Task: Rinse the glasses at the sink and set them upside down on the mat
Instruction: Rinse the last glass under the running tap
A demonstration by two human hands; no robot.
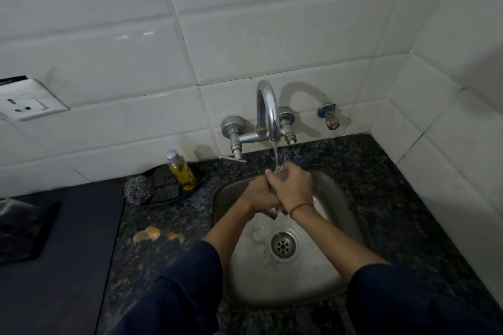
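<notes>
A clear glass (281, 173) is held over the steel sink (334, 198), its rim under the stream from the chrome tap (268, 111). My right hand (292, 186) wraps around its upper part. My left hand (260, 196) grips it lower down on the left side. Most of the glass is hidden by the fingers. Water runs from the spout into the glass. The dark grey mat (54, 266) lies on the counter at the left, with part of another clear glass (8, 205) at its far left edge.
A dish-soap bottle (181, 171) and steel scrubbers (138, 189) sit on a dark plate left of the tap. Orange scraps (148, 234) lie on the granite counter (394, 198). A black pad (24, 231) rests on the mat. Tiled walls close the back and right.
</notes>
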